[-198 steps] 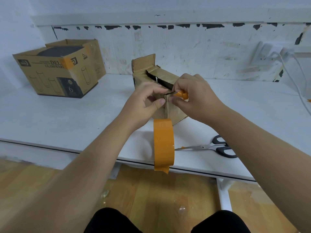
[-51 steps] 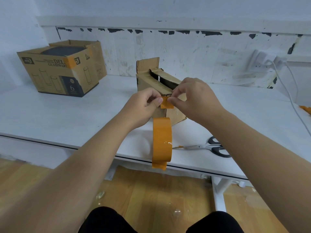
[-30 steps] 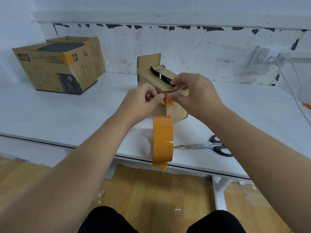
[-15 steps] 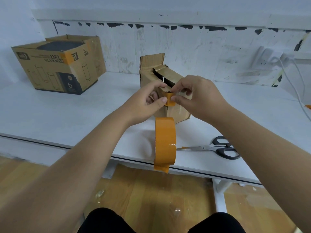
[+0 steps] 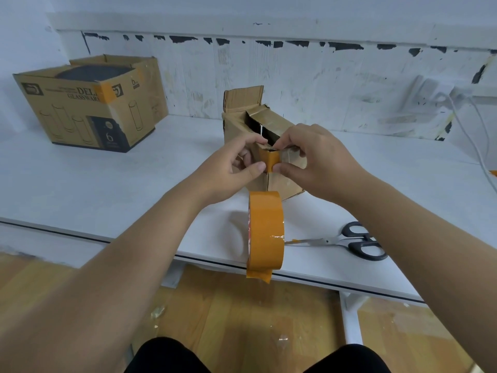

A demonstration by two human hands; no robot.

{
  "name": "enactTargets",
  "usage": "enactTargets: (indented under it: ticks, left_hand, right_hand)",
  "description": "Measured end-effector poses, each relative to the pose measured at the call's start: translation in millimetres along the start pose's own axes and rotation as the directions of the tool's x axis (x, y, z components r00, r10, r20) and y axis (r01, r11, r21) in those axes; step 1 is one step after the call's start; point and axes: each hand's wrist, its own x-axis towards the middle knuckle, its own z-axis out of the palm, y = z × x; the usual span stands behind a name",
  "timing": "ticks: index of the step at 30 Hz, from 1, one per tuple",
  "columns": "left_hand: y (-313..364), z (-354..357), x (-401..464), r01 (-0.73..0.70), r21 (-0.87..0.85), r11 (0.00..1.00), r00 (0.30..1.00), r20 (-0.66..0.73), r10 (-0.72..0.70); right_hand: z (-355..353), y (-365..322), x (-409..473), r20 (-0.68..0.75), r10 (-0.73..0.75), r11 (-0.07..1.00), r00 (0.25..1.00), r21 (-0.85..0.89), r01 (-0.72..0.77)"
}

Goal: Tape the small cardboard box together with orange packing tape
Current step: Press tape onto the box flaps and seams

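Note:
The small cardboard box (image 5: 271, 122) stands on the white table (image 5: 107, 184), its top flaps partly open with one flap upright at the back. A short orange tape piece (image 5: 269, 160) wraps the box's near top corner. My left hand (image 5: 236, 168) pinches the box corner from the left, thumb on the tape's lower edge. My right hand (image 5: 314, 160) grips the corner from the right, thumb against the tape. The orange tape roll (image 5: 266, 230) stands on edge at the table's front, a loose end hanging over the rim.
Black-handled scissors (image 5: 355, 242) lie at the right near the table's front edge. A larger glassware carton (image 5: 91, 103) with an orange tape patch sits at the back left. White cables (image 5: 473, 125) hang at the far right. Wooden floor lies below.
The loose tape piece held between both hands has been laid over the box's near corner and pressed down. Both hands stay at that corner; the roll and scissors have not moved.

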Motion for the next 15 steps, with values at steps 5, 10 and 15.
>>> enactTargets:
  ticks: [5,10,15]
  left_hand:
    - [-2,7,3,-0.009,-0.045,0.999,0.999,-0.051,0.006]
    - [-3,12,6,-0.012,-0.040,0.999,0.998,-0.060,0.010]
    - [-1,10,2,0.022,-0.165,0.986,0.998,-0.052,-0.031]
  right_hand:
    - [2,-2,0,-0.045,0.020,0.999,0.999,0.036,-0.018]
    - [5,-6,3,-0.078,0.058,0.998,0.995,0.043,-0.055]
    - [-1,-5,2,-0.013,0.068,0.996,0.998,0.056,-0.067]
